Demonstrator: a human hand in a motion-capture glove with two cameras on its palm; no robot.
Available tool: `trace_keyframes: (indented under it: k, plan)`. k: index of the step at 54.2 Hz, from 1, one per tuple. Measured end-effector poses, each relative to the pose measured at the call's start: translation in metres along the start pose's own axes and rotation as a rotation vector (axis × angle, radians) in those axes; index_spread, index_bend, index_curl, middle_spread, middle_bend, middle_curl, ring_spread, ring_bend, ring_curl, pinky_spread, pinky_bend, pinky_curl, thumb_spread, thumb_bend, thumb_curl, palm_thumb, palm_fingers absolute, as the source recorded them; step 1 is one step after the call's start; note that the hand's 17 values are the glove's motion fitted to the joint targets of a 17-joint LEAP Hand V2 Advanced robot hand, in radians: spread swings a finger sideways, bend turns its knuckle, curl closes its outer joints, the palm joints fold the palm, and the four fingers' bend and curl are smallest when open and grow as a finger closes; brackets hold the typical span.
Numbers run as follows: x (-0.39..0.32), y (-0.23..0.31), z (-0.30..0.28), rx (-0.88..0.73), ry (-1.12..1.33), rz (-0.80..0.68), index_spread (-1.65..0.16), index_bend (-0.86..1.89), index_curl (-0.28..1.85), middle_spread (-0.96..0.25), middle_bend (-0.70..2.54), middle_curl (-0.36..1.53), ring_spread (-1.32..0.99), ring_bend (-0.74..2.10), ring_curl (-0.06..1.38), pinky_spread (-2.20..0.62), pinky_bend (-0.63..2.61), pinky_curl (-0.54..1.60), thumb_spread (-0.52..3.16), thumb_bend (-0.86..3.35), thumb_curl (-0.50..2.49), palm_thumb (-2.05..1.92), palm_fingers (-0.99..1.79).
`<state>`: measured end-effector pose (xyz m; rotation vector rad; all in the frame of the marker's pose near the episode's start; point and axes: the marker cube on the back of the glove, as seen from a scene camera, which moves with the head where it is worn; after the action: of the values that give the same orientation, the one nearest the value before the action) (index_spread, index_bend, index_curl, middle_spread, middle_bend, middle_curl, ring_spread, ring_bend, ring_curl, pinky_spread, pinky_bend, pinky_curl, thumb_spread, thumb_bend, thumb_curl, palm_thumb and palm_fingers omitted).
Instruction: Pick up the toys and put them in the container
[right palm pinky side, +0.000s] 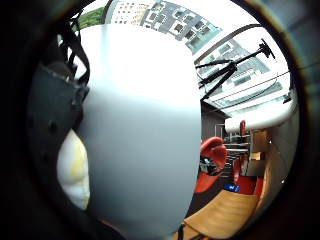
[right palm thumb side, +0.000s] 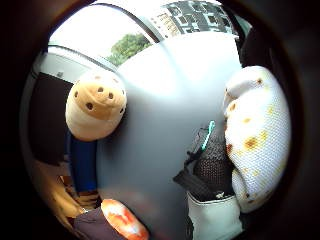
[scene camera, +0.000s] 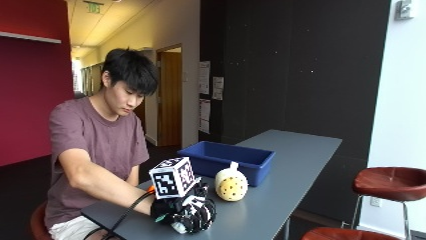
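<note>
- Fingers (scene camera: 200, 212) of the gloved right hand (scene camera: 185, 212) curled downward on the grey table (scene camera: 293, 165); a white toy with orange-brown spots (right palm thumb side: 257, 135) lying close against the palm; cannot tell from the pictures if really gripped.
- Counted in the thumb side palm view: three soft toys. The white spotted one by the glove, one cream-and-tan round toy with dark dots (right palm thumb side: 95, 105) standing apart on the table, one orange-and-white toy (right palm thumb side: 125, 220) at the table's edge.
- Counted in the outside view: only one toy clearly, the round dotted one, just beside the blue container (scene camera: 226, 160); the white spotted toy hidden under the glove.
- One container, open at top, seen only in the outside view, near the middle of the table.
- Little finger side palm view: only a part of the white toy, beside the table surface.
</note>
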<state>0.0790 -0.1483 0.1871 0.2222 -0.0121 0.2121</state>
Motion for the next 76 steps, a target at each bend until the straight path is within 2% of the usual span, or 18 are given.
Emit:
trace_keyframes:
  k: [7,8,9,11,15,25,40,51,60,69,73,76]
  plan:
    - [0.001,-0.008,-0.004,0.099,-0.008,0.005,-0.26,0.22,0.24,-0.2,0.46,0.29,-0.3,1.26,0.51,-0.32,1.19,0.44,1.34,0.18,0.4,0.39,0.95]
    - [0.002,-0.008,-0.005,0.099,-0.014,0.011,-0.25,0.19,0.24,-0.21,0.43,0.28,-0.31,1.26,0.51,-0.32,1.16,0.44,1.34,0.18,0.4,0.39,0.84]
    - [0.002,-0.009,-0.006,0.096,-0.022,0.015,-0.26,0.24,0.27,-0.24,0.51,0.32,-0.31,1.28,0.53,-0.33,1.21,0.47,1.3,0.19,0.43,0.43,1.0]
    - [0.002,-0.008,-0.008,0.083,-0.042,0.014,-0.26,0.27,0.27,-0.27,0.58,0.34,-0.33,1.29,0.54,-0.34,1.21,0.47,1.25,0.19,0.46,0.46,1.12]
    - [0.002,-0.002,-0.013,0.022,-0.065,0.015,-0.27,0.37,0.32,-0.28,0.77,0.42,-0.34,1.32,0.57,-0.37,1.19,0.5,1.17,0.16,0.5,0.46,1.21]
    - [0.012,0.036,-0.033,-0.066,0.041,0.05,-0.28,0.61,0.46,-0.28,1.04,0.57,-0.35,1.4,0.62,-0.4,1.21,0.56,1.0,0.12,0.59,0.49,1.17]
    - [0.008,0.063,-0.131,0.008,0.056,0.045,-0.27,0.73,0.63,-0.25,1.16,0.69,-0.34,1.48,0.66,-0.42,1.26,0.62,0.85,0.07,0.71,0.52,1.05]
    - [-0.04,0.051,-0.214,0.058,0.066,-0.003,-0.26,0.75,0.72,-0.24,1.19,0.74,-0.34,1.51,0.67,-0.42,1.28,0.65,0.8,0.04,0.78,0.53,1.02]
    - [-0.077,0.025,-0.236,0.079,0.062,-0.049,-0.26,0.75,0.79,-0.23,1.19,0.77,-0.33,1.52,0.67,-0.42,1.28,0.67,0.76,0.02,0.83,0.53,1.01]
    - [-0.174,0.002,-0.245,0.025,-0.009,-0.235,-0.26,0.73,0.85,-0.22,1.19,0.8,-0.33,1.54,0.68,-0.42,1.29,0.69,0.74,0.0,0.88,0.54,1.0]
    - [-0.224,-0.001,-0.249,0.028,-0.048,-0.407,-0.25,0.71,0.87,-0.22,1.19,0.81,-0.32,1.54,0.67,-0.42,1.29,0.69,0.74,-0.01,0.9,0.53,0.99]
    - [-0.267,-0.004,-0.249,0.038,-0.048,-0.445,-0.26,0.71,0.89,-0.22,1.19,0.81,-0.32,1.55,0.67,-0.42,1.28,0.69,0.73,-0.01,0.91,0.53,0.99]
